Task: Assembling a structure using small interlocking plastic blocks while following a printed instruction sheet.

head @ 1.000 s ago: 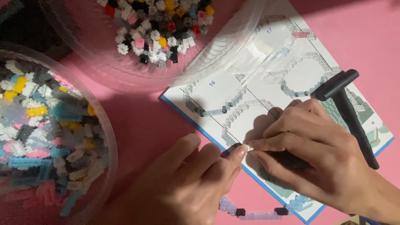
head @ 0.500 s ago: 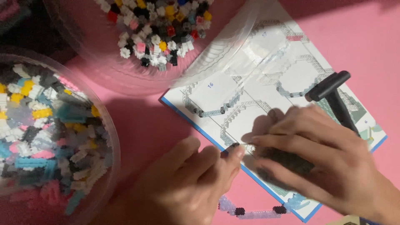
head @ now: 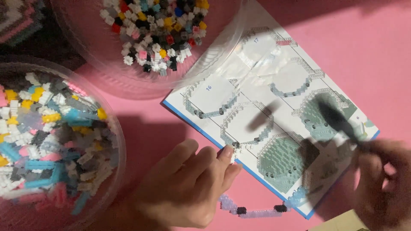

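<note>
Two hands over a brick-building booklet

Two fingers (head: 226, 155) of the left hand (head: 188, 188), thumb and forefinger, are pinched narrow on a tiny white brick piece (head: 233, 155), which sits at their tips just over the lower left edge of the instruction booklet (head: 257, 77). The other fingers of that hand are curled loosely, and the hand rests low on the pink counter (head: 368, 55) below the booklet's edge.

The right hand (head: 381, 188) is at the lower right, badly blurred. It is closed around the handle of a black hammer-shaped tool (head: 338, 122), whose dark head reaches up over the right-hand pages; how tightly the fingers wrap it cannot be told through the blur. A soft shadow of the tool falls across the middle of the page.

The booklet lies open at an angle, with a blue border and drawings of ring-shaped brick layers in pale blue and grey. Just beyond its lower edge, near the left hand's knuckles, lies a short curved strip of joined bricks (head: 252, 210), lilac and pale blue with two black pieces, touching the counter.

Farther out, on the left, a clear round plastic bowl (head: 117, 141) holds a heap of loose bricks in white, grey, blue, yellow and pink. A second clear bowl (head: 222, 51) stands at the top, its rim overlapping the booklet's upper corner, with small bricks in white, black, red, yellow and pink piled in its middle.
</note>
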